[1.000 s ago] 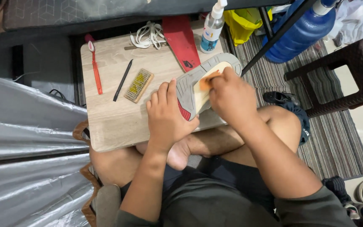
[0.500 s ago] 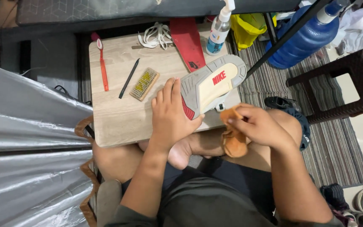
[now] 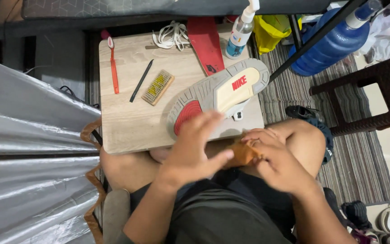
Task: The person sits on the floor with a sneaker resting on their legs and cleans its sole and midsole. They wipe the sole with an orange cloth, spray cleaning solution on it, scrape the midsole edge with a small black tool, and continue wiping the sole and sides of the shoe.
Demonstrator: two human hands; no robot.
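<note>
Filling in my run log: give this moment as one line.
left hand: off shoe, at cloth | right hand: holds brown cloth | shoe: sole up on small table | brush: unused

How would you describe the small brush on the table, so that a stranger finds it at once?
Look at the light wooden table, left of the upturned shoe. The brush lies between that sole and a thin black stick. It alone is a short wooden block with yellowish bristles.
</note>
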